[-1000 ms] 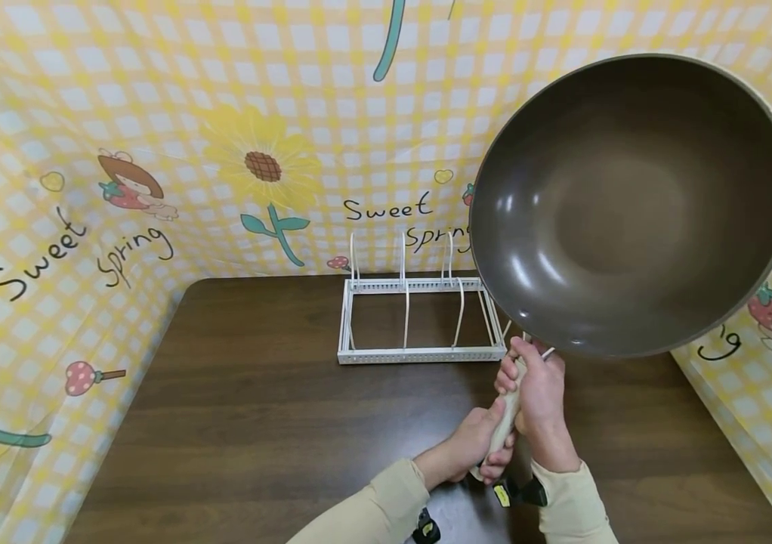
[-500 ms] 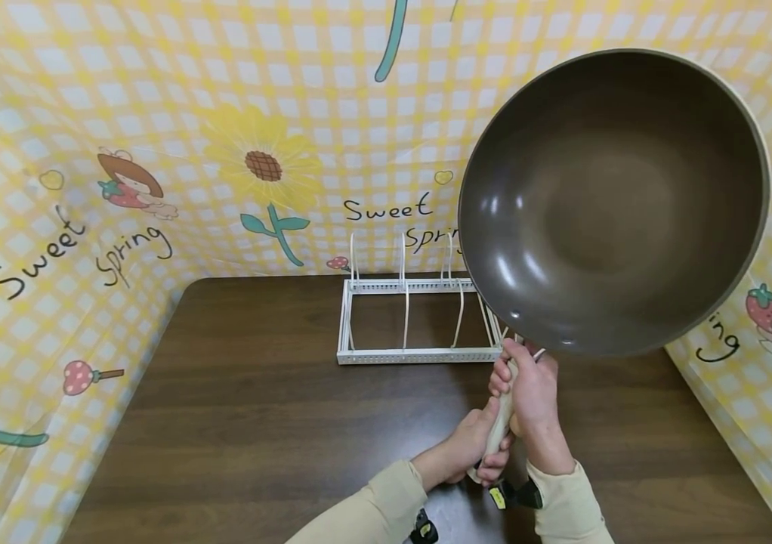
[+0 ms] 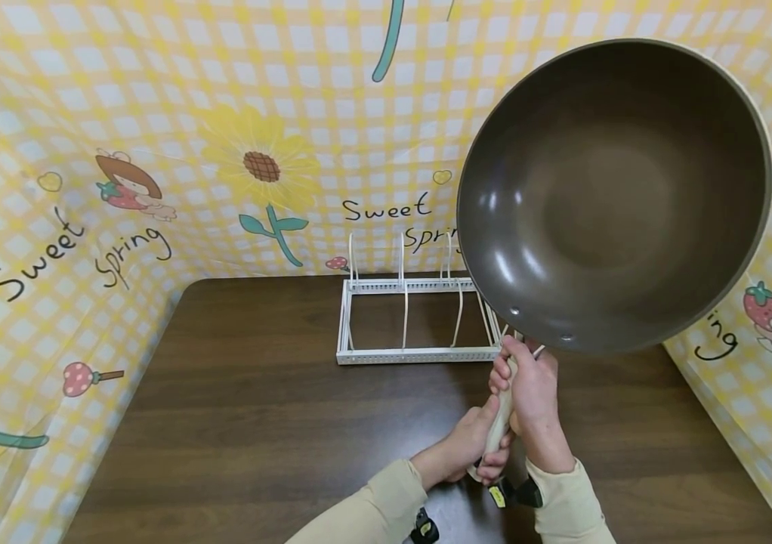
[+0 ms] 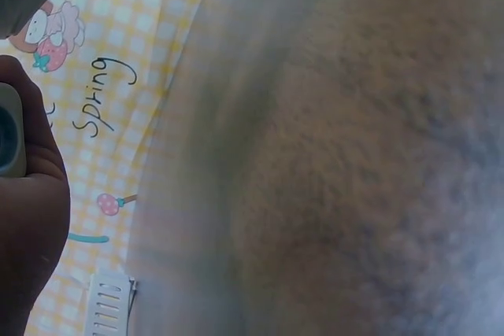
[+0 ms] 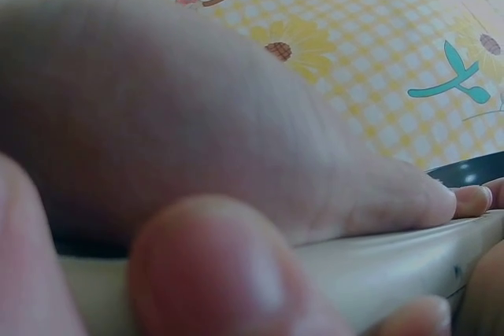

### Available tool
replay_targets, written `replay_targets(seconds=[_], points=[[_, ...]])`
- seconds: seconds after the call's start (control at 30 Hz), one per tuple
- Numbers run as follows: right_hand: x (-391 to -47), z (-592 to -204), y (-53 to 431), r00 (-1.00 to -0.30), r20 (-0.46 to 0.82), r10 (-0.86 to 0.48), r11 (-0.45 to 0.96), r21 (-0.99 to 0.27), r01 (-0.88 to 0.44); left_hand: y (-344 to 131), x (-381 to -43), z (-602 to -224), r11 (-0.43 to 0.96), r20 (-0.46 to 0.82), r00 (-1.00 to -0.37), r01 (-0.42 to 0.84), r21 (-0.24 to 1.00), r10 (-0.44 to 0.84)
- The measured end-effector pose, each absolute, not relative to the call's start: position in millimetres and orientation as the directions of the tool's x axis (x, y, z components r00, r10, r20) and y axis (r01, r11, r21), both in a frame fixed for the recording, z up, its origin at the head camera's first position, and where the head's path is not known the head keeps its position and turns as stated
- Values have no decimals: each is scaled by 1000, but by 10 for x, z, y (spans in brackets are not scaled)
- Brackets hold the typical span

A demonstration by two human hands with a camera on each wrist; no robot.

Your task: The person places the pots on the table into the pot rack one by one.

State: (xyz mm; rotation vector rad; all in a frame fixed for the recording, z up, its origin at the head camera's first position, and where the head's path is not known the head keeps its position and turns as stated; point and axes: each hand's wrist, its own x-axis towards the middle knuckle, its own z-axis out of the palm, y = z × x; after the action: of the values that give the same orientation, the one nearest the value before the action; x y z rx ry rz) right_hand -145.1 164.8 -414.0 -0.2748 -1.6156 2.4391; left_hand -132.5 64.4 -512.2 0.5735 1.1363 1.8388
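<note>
A large, deep wok (image 3: 617,204), brown inside with a pale rim, is held up tilted at the right of the head view, its inside facing me. My right hand (image 3: 537,393) grips its cream handle (image 3: 500,427) close to the pan. Lower down, my left hand (image 3: 473,444) curls round the handle's end. In the right wrist view, fingers wrap the handle (image 5: 370,269) and a bit of the dark wok (image 5: 476,169) shows beyond. Blurred skin covers much of the left wrist view, with a gripping hand (image 4: 35,218) at its left edge.
A white metal rack (image 3: 420,355) with upright wire dividers stands at the back of the brown wooden table (image 3: 257,423), left of the wok. The wok hides the rack's right back corner. Yellow checked cloth (image 3: 155,91) hangs behind and on both sides.
The wok has shifted left and slightly up, its face turning a little more towards me. Both hands moved slightly left with it, their grips the same. The rack has stayed put.
</note>
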Motion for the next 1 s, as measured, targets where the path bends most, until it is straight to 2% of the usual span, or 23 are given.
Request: replay_targets(seconds=[0.53,1.0], points=[[-1426,-4117,1648,-967,-39,253,-353,-934,-55,658,-1293,-5128,-254,26,-486,-408,877,873],[-1429,-4092,1609,-970,-45,238,-261,-965,-19,609,-1273,-5093,-257,26,-488,-412,874,873]])
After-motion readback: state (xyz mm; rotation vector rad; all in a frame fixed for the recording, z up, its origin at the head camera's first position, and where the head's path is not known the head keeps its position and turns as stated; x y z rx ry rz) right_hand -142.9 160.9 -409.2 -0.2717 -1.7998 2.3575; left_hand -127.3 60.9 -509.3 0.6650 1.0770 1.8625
